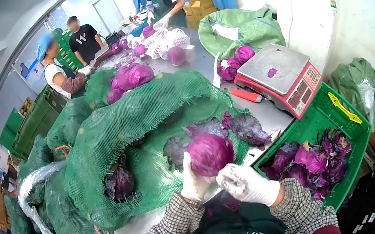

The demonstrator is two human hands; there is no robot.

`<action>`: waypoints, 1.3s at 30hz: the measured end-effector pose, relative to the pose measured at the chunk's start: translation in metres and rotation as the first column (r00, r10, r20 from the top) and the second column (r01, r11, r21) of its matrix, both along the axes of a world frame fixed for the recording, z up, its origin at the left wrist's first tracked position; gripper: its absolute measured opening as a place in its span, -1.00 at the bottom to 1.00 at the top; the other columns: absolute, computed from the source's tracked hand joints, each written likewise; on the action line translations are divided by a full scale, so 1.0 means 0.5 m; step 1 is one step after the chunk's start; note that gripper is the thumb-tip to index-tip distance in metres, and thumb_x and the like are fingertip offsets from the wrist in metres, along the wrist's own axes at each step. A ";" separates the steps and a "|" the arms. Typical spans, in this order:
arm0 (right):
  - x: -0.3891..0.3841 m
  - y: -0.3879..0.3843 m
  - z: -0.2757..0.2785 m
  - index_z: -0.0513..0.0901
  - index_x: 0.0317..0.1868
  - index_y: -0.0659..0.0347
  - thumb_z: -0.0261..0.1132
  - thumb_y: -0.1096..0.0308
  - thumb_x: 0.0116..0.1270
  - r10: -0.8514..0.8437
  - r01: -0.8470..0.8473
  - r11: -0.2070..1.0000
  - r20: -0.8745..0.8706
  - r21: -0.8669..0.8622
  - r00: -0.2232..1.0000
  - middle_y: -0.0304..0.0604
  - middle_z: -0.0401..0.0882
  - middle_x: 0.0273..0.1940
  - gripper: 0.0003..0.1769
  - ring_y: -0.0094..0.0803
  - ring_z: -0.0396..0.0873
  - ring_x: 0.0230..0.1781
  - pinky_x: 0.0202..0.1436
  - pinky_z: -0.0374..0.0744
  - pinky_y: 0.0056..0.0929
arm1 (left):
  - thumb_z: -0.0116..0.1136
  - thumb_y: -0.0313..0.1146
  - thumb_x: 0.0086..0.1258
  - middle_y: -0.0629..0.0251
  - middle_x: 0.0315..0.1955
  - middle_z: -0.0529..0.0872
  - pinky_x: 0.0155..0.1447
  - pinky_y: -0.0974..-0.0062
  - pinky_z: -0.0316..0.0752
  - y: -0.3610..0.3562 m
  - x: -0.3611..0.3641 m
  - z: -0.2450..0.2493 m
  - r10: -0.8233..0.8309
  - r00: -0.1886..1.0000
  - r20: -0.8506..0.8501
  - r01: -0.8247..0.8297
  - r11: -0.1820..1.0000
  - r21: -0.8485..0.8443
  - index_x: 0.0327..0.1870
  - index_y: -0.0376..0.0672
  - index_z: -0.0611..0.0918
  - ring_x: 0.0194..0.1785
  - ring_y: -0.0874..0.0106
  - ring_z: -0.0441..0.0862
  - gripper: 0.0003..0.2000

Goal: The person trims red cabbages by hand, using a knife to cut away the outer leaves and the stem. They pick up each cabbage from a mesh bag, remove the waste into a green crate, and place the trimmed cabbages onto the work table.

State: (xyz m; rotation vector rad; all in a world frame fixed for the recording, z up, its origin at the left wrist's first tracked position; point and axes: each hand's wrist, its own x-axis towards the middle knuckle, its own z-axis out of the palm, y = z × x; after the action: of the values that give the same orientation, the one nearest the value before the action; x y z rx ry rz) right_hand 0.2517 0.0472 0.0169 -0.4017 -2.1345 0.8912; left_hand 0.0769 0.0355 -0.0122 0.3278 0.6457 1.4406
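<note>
A round red cabbage (210,154) is held up over the table in my left hand (195,182), its gloved fingers against the cabbage's left and lower side. My right hand (249,185), also in a white glove, is at the cabbage's lower right with its fingers curled together. Whatever those fingers hold, if anything, is too small to make out. Dark loose cabbage leaves (248,129) lie just beyond the cabbage. An opened green mesh sack (146,109) is spread to the left, with a darker cabbage (120,184) at its mouth.
A green crate (352,138) of trimmed leaves (315,159) stands at right, below a red scale (281,78). An orange-handled knife (246,95) lies beside the scale. Full mesh sacks (52,206) crowd the left. Across the table are several people and foam-netted cabbages (161,41).
</note>
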 end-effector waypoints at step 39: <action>0.192 0.036 -0.097 0.57 -0.09 0.31 0.38 0.51 0.21 -0.523 0.526 0.745 0.131 -0.409 0.842 -0.07 0.56 -0.18 -0.74 -0.32 0.60 -0.22 -0.08 0.59 -0.41 | -0.01 0.50 0.15 0.15 0.46 0.23 0.46 -0.17 0.14 0.006 -0.041 0.009 0.067 0.980 0.189 -0.060 0.997 -0.045 0.51 0.16 0.17 0.48 0.01 0.20 -0.06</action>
State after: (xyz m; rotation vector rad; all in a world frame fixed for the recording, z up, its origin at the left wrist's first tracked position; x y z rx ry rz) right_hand 0.3477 0.0652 -0.0315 -1.1758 -1.6617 1.0084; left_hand 0.0566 0.0385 -0.0077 0.1374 0.5316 1.4973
